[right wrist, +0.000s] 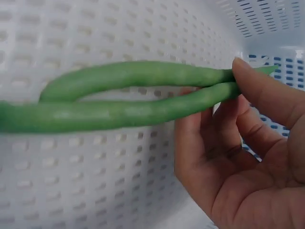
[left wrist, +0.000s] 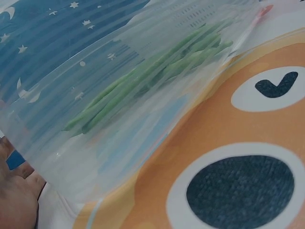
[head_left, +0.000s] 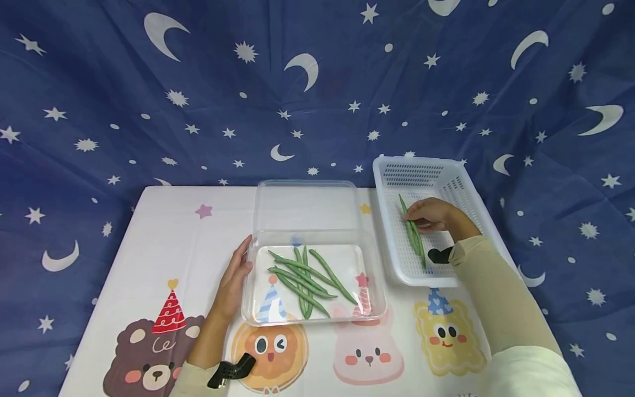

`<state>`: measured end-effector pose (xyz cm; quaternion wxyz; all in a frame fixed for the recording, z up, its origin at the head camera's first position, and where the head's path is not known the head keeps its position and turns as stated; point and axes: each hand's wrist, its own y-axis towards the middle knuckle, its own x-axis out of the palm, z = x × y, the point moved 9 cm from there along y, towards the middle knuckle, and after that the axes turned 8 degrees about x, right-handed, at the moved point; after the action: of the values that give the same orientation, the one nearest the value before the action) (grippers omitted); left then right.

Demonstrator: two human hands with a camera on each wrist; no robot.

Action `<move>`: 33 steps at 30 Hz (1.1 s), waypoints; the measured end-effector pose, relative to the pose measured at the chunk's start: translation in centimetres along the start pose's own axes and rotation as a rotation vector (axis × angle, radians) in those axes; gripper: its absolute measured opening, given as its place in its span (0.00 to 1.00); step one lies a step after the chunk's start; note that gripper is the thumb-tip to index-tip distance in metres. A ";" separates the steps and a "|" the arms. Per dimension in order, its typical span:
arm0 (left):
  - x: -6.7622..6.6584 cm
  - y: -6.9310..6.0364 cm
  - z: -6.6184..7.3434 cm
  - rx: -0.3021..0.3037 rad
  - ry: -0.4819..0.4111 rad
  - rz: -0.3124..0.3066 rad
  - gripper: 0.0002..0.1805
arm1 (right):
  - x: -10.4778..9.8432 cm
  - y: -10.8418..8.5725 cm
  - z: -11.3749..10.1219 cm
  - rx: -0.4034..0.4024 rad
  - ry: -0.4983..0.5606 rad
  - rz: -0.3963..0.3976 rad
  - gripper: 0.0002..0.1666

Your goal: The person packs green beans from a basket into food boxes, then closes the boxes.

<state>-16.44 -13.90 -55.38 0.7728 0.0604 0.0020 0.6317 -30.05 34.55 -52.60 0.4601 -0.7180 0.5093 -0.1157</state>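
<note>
Largest: dark blue backdrop (head_left: 327, 138) with pale moons and stars, beyond both my hands. Next, white tablecloth (head_left: 163, 237), below both hands.

White perforated basket (head_left: 421, 282): around my right grip, which is inside its rim; slotted walls rise about the fingers. Clear container (head_left: 375, 275): left of the right grip, just beside the basket; its left wall meets my other hand. Clear lid-like panel (head_left: 307, 207): at the container's far edge, farther from me than the left hand. Whether it is joined there, I cannot tell.

Prints on the cloth, all nearer me than the grip: brown bear (head_left: 126, 347) left of the left hand, pink rabbit (head_left: 369, 372) and orange round face (head_left: 292, 361) between the hands' positions, yellow figure (head_left: 426, 355) nearly straight below the right hand.

My right hand (head_left: 430, 214): narrow grip, thumb against fingers, pinching two green beans (right wrist: 119, 112) near one end. They lie side by side, the longer part reaching away from the pinch, over the basket floor; contact with the floor cannot be told. One pointed tip shows past my thumb.

My left hand (head_left: 233, 281): holding no bean; fingers relaxed, laid along the container's left wall. The left wrist view shows only part of it, by the container corner.

Loose beans (head_left: 324, 270): several, crossing one another on the container floor, left of the right grip and right of the left hand.
</note>
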 end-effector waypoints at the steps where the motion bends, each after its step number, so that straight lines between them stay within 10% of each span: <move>1: 0.1 0.0 0.0 0.001 -0.007 -0.002 0.31 | -0.1 -0.3 0.0 -0.010 -0.014 0.007 0.10; 14: -0.1 -0.1 0.1 0.000 0.012 -0.002 0.30 | -1.8 -4.8 -3.0 -0.178 -0.036 0.150 0.20; 33: -0.3 0.1 0.1 -0.017 0.031 0.010 0.30 | 3.4 -10.9 -8.5 -0.373 -0.044 0.085 0.20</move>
<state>-16.57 -14.16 -55.32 0.7700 0.0443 0.0083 0.6365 -27.10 27.77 -40.50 0.3343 -0.7710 0.5417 0.0161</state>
